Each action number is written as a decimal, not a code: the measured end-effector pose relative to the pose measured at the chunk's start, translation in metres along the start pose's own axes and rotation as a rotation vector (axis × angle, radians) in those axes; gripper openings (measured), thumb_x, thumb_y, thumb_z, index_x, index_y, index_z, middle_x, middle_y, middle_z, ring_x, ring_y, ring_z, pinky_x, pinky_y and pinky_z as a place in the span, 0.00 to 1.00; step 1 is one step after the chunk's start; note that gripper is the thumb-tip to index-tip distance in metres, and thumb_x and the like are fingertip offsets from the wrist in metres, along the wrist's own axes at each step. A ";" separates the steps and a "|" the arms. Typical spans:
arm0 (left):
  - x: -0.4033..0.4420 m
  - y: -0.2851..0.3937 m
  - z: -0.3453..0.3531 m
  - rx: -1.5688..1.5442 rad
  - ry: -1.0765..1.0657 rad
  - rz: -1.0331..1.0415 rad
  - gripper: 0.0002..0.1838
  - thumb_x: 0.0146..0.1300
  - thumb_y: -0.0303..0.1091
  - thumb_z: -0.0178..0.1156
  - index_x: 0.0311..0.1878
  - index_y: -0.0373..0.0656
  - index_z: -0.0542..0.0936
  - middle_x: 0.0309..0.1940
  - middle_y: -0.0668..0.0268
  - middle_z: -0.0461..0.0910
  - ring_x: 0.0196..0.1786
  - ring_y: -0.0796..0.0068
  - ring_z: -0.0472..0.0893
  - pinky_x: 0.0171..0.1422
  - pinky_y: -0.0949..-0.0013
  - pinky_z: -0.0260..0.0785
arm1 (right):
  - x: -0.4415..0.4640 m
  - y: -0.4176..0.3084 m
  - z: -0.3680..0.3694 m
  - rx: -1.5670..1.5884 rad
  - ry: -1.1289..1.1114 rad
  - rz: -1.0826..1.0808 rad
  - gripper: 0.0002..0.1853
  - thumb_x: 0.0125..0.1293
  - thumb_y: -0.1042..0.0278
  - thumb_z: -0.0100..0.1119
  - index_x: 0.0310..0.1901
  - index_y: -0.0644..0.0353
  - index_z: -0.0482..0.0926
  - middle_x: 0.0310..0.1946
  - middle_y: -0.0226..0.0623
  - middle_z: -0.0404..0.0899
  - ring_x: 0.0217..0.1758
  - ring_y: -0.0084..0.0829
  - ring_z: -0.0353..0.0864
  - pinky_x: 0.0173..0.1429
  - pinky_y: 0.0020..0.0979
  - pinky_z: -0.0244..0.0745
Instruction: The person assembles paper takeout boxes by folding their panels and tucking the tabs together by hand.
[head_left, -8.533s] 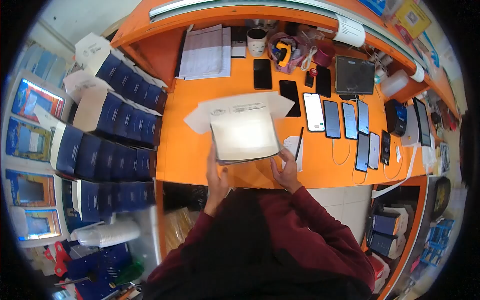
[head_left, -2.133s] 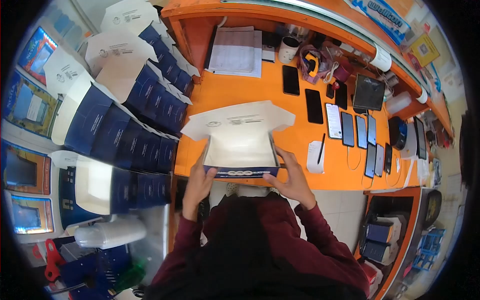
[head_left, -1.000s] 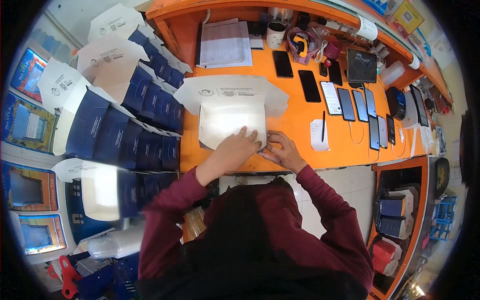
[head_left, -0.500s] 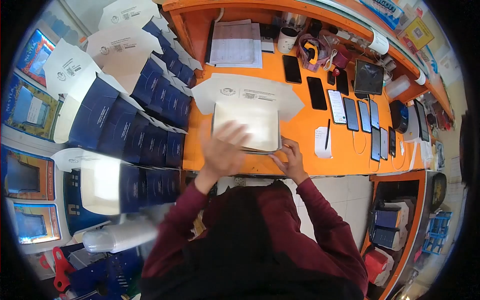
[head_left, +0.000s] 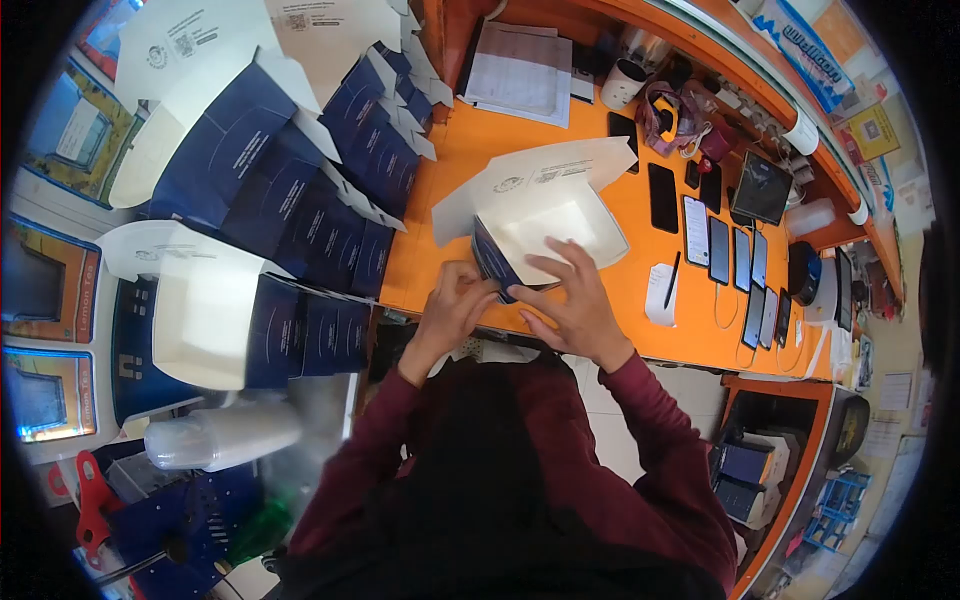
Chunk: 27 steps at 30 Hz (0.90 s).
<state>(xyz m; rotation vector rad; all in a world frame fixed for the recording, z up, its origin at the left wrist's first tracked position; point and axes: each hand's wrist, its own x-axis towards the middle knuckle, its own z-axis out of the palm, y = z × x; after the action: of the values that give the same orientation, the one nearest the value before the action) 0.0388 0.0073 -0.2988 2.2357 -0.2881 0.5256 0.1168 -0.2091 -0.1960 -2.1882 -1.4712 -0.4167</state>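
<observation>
A paper food box (head_left: pixel 557 228), white inside and dark blue outside, sits turned at an angle on the orange counter, its printed lid flap raised at the back. My left hand (head_left: pixel 450 312) is closed in a pinch at the box's near left corner. On the near wall, my right hand (head_left: pixel 578 308) has fingertips at the same corner and others reaching over the rim, gripping the wall. The fingertips partly hide the corner fold.
Nested blue boxes (head_left: pixel 300 215) are piled at the left, beside an open box (head_left: pixel 205 320) and stacked plastic cups (head_left: pixel 225 437). Several phones (head_left: pixel 718 250) with cables, a note (head_left: pixel 660 295) and a pen (head_left: pixel 671 279) lie at the right. Papers (head_left: pixel 520 75) lie at the back.
The box has turned so a corner faces me. My left hand has come from over the box to its near corner, and my right hand has shifted there too. The view has swung left.
</observation>
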 end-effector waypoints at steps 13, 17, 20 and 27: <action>0.016 -0.007 -0.020 -0.409 -0.181 0.020 0.04 0.70 0.29 0.62 0.43 0.38 0.81 0.42 0.63 0.62 0.48 0.67 0.68 0.53 0.69 0.68 | 0.004 -0.014 0.022 -0.080 -0.223 0.144 0.18 0.64 0.59 0.66 0.55 0.43 0.77 0.51 0.26 0.78 0.41 0.31 0.82 0.37 0.33 0.78; 0.016 0.014 -0.025 -0.540 -0.090 -0.123 0.06 0.70 0.29 0.62 0.44 0.37 0.77 0.40 0.61 0.68 0.43 0.68 0.74 0.45 0.69 0.72 | 0.016 -0.016 0.007 0.237 -0.319 0.276 0.23 0.70 0.63 0.60 0.65 0.48 0.68 0.45 0.38 0.84 0.41 0.43 0.85 0.42 0.42 0.79; 0.019 0.006 -0.003 -0.800 0.210 -0.502 0.09 0.72 0.33 0.60 0.42 0.35 0.75 0.32 0.60 0.75 0.31 0.70 0.82 0.35 0.69 0.75 | 0.030 0.004 0.002 0.506 -0.481 0.464 0.27 0.71 0.66 0.57 0.70 0.49 0.61 0.41 0.47 0.85 0.41 0.51 0.85 0.48 0.48 0.78; 0.054 0.004 -0.021 -0.398 -0.156 -0.561 0.11 0.75 0.32 0.54 0.39 0.33 0.73 0.26 0.58 0.80 0.23 0.69 0.84 0.29 0.68 0.78 | 0.059 0.047 0.034 0.254 -0.572 0.213 0.32 0.51 0.66 0.75 0.61 0.51 0.78 0.38 0.34 0.80 0.35 0.39 0.86 0.46 0.40 0.81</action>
<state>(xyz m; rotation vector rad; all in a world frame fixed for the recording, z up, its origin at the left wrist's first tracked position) 0.0794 0.0191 -0.2591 1.8538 0.1508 -0.0114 0.1823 -0.1594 -0.2059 -2.3186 -1.4316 0.4834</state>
